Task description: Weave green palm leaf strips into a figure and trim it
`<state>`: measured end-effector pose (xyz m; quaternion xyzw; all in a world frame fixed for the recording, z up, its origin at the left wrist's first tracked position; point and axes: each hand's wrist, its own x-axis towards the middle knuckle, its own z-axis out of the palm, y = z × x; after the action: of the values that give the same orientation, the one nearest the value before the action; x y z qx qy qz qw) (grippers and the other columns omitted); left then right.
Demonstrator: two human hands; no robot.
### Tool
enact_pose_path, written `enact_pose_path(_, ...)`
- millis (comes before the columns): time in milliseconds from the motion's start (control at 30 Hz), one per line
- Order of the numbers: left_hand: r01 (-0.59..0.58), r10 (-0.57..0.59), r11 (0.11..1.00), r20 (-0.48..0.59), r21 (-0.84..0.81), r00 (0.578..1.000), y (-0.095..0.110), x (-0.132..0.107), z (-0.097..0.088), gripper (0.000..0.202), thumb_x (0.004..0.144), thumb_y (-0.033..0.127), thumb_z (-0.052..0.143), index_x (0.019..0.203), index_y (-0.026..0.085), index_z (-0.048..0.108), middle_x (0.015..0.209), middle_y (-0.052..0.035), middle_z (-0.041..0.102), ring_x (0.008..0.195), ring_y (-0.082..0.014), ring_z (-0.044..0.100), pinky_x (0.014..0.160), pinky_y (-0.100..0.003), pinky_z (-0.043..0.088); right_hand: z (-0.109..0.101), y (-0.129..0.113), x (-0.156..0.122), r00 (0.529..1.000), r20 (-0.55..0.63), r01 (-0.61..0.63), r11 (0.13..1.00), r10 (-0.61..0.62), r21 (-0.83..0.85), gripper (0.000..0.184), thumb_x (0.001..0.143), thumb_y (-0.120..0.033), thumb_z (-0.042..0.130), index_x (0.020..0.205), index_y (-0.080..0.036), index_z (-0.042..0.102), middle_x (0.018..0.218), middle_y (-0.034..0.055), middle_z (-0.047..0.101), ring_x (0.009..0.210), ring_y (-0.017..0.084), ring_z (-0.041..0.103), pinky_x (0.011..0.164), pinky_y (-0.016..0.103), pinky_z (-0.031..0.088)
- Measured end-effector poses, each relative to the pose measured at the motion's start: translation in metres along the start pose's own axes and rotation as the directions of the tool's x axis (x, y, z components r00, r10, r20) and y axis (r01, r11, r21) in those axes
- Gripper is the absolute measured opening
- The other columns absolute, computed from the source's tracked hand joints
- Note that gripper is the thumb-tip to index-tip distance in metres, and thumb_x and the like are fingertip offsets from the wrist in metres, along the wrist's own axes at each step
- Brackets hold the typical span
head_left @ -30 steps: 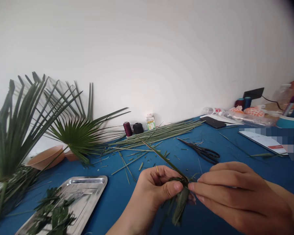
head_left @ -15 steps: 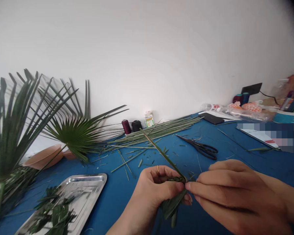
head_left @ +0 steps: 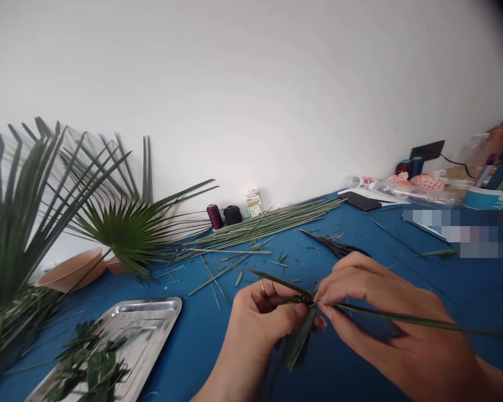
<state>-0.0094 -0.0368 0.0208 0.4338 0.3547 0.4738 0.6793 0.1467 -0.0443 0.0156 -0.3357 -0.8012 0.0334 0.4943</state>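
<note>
My left hand (head_left: 268, 318), a ring on one finger, is closed around a small bundle of woven green palm leaf (head_left: 299, 338). Leaf ends hang below the fingers, and one strip sticks out above them to the upper left. My right hand (head_left: 385, 318) pinches at the bundle's right side with thumb and fingertips touching it. A long palm leaf strip (head_left: 427, 320) runs from that pinch across the hand to the right edge. Just behind the right hand lie black scissors (head_left: 333, 243), their handles partly covered by it.
A metal tray (head_left: 167, 321) holding dark green leaf pieces sits at the left. Fan palm leaves (head_left: 123, 226), an orange bowl (head_left: 73, 272) and thread spools (head_left: 215, 216) stand along the wall. Cut strips (head_left: 272, 220) lie at the back. A black phone (head_left: 360, 201) is farther right.
My right hand has shifted slightly up and left, and a long strip now stretches out to the right across it. The strip above my left hand has tilted down to the left.
</note>
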Motion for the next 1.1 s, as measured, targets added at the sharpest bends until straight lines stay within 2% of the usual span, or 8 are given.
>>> enact_pose_path(100, -0.034, 0.034, 0.999, 0.013, -0.002, 0.999, -0.001, 0.000, 0.000, 0.005, 0.063, 0.006, 0.061, 0.059, 0.009, 0.063, 0.052, -0.0025, 0.064, 0.051, -0.0101, 0.057, 0.056, -0.019, 0.044, 0.002, -0.008, 0.002, 0.995, -0.074, -0.070, 0.998, 0.069, -0.006, 0.014, 0.071, -0.005, 0.056, 0.071, -0.019, 0.056, 0.066, -0.0019, 0.057, 0.066, 0.009, 0.054, 0.059, 0.018, 0.046)
enact_pose_path(233, -0.068, 0.068, 0.998, 0.055, -0.008, 0.996, -0.001, 0.001, 0.000, 0.008, 0.063, 0.005, 0.061, 0.058, 0.009, 0.063, 0.051, -0.0013, 0.062, 0.051, -0.0090, 0.056, 0.055, -0.018, 0.043, 0.003, -0.011, -0.001, 0.978, -0.096, -0.188, 0.982, 0.186, -0.007, 0.011, 0.072, -0.009, 0.056, 0.070, -0.020, 0.056, 0.068, -0.0013, 0.056, 0.065, 0.010, 0.055, 0.056, 0.020, 0.045)
enact_pose_path(500, -0.021, 0.026, 0.998, 0.098, -0.052, 0.995, -0.003, -0.002, 0.000, 0.010, 0.067, 0.009, 0.057, 0.060, 0.013, 0.053, 0.052, -0.0014, 0.061, 0.047, -0.0092, 0.052, 0.047, -0.018, 0.038, 0.003, -0.014, 0.006, 0.992, -0.103, -0.072, 0.996, 0.066, -0.050, 0.012, 0.072, -0.007, 0.055, 0.072, -0.019, 0.058, 0.063, -0.0022, 0.060, 0.064, 0.010, 0.054, 0.059, 0.020, 0.045)
enact_pose_path(633, -0.023, 0.026, 0.999, 0.122, -0.028, 0.992, -0.005, -0.003, -0.002, 0.006, 0.069, 0.014, 0.058, 0.066, 0.014, 0.052, 0.052, -0.0013, 0.059, 0.049, -0.0104, 0.052, 0.049, -0.020, 0.038, 0.000, -0.013, 0.009, 0.997, -0.081, -0.021, 0.999, 0.018, -0.043, 0.014, 0.070, -0.005, 0.057, 0.070, -0.018, 0.060, 0.063, -0.0014, 0.060, 0.063, 0.009, 0.054, 0.058, 0.020, 0.046)
enact_pose_path(767, -0.067, 0.066, 0.998, 0.083, 0.004, 0.994, -0.007, -0.004, -0.002, 0.009, 0.066, 0.016, 0.059, 0.071, 0.015, 0.052, 0.056, 0.0007, 0.057, 0.052, -0.0104, 0.051, 0.054, -0.022, 0.040, -0.001, -0.014, 0.008, 0.996, -0.078, -0.047, 0.999, 0.045, -0.026, 0.015, 0.068, -0.003, 0.057, 0.067, -0.018, 0.060, 0.061, -0.0011, 0.060, 0.062, 0.010, 0.054, 0.056, 0.021, 0.046)
enact_pose_path(933, -0.131, 0.134, 0.982, -0.007, 0.136, 0.991, -0.004, -0.004, 0.002, 0.015, 0.062, 0.014, 0.064, 0.060, 0.014, 0.049, 0.054, 0.0023, 0.054, 0.050, -0.0083, 0.048, 0.051, -0.020, 0.039, 0.003, -0.013, 0.009, 0.995, -0.089, -0.041, 0.999, 0.040, -0.016, 0.016, 0.069, -0.003, 0.056, 0.069, -0.018, 0.061, 0.063, -0.0008, 0.061, 0.064, 0.011, 0.054, 0.057, 0.022, 0.045)
enact_pose_path(1100, -0.130, 0.133, 0.982, -0.017, 0.134, 0.991, -0.003, -0.001, 0.001, 0.014, 0.062, 0.014, 0.062, 0.057, 0.014, 0.049, 0.046, 0.0023, 0.055, 0.043, -0.0075, 0.048, 0.047, -0.019, 0.038, -0.006, -0.008, 0.011, 0.980, 0.052, -0.195, 0.975, 0.191, 0.107, 0.015, 0.071, -0.008, 0.057, 0.071, -0.021, 0.062, 0.064, -0.0034, 0.060, 0.063, 0.011, 0.055, 0.056, 0.021, 0.044)
